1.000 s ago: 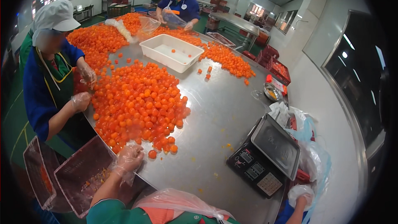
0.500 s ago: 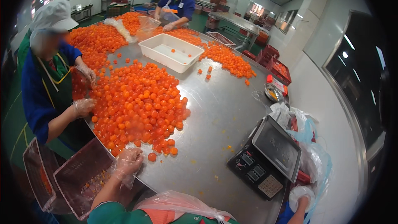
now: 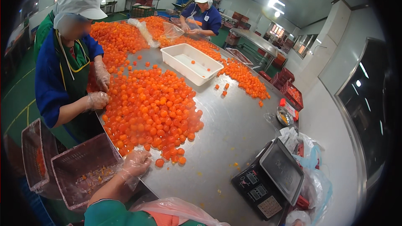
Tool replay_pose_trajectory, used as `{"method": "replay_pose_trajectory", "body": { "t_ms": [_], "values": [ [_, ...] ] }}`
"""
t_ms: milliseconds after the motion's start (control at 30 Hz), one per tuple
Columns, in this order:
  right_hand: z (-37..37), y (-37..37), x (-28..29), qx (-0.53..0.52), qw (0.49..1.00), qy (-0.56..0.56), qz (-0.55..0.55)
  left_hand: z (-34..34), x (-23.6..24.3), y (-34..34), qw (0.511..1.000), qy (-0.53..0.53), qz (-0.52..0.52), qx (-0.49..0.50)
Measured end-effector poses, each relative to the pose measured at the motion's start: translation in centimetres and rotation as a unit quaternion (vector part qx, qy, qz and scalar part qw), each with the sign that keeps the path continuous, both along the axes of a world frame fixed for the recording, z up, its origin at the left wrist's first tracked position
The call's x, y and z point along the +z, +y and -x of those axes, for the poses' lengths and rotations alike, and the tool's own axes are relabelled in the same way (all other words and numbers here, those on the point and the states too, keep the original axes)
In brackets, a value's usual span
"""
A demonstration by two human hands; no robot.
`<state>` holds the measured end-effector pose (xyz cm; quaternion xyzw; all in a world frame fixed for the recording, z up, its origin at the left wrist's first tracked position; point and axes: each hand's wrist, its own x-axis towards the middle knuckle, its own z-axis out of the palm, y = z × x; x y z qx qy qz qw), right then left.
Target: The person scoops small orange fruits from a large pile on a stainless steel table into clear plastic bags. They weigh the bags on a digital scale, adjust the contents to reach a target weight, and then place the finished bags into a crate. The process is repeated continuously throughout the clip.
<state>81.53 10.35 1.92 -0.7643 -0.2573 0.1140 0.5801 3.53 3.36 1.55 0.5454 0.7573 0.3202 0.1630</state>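
**Gloved hand at the near edge of the orange heap**

Right at the near table edge, the left hand [image 3: 136, 162], in a thin clear glove, is curled loosely with its fingers bent toward the closest of the orange balls [image 3: 153, 113]; whether it has one pinched I cannot tell, the fingertips are turned away. The right hand is out of view. A few strays, such as the loose orange ball [image 3: 159, 163], sit just beside the hand on the steel table [image 3: 234, 129].

Judging the move: a light touch looks wise here, rolling soft pieces with the fingertips rather than squeezing, and drawing from the pile's rim so the heap does not spill over the edge.

Just below the hand on the near left hangs a pink lined crate [image 3: 81, 171], with only a scatter of orange bits in its bottom. Left of it, a second pink crate [image 3: 35, 155] shows a little orange inside. To the near right, a scale [image 3: 270, 180] with a bare grey platform, plastic bags beside it.

Further out, a co-worker in blue has both gloved hands [image 3: 99, 96] at the pile's left side. Beyond the heap, a white tub [image 3: 190, 63] holds only a couple of balls. A small metal bowl [image 3: 284, 117] stands at the right edge. At the far end, another worker [image 3: 202, 16] works more orange heaps.
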Motion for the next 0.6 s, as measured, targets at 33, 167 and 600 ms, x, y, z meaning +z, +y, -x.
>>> {"method": "replay_pose_trajectory", "body": {
  "t_ms": [33, 167, 600],
  "values": [
    [0.3, -0.2, -0.2, 0.000, 1.000, 0.011, -0.010, 0.0, -0.1, 0.0, 1.000, -0.001, 0.000, 0.000],
    [0.3, -2.3, -0.9, 0.000, 0.998, 0.051, -0.048, 0.0, -0.3, -0.4, 1.000, 0.012, 0.002, 0.001],
    [12.1, -9.0, 7.9, 0.097, 0.977, -0.001, -0.190, -0.4, -1.6, 0.2, 0.999, -0.003, -0.033, 0.005]
  ]
}}
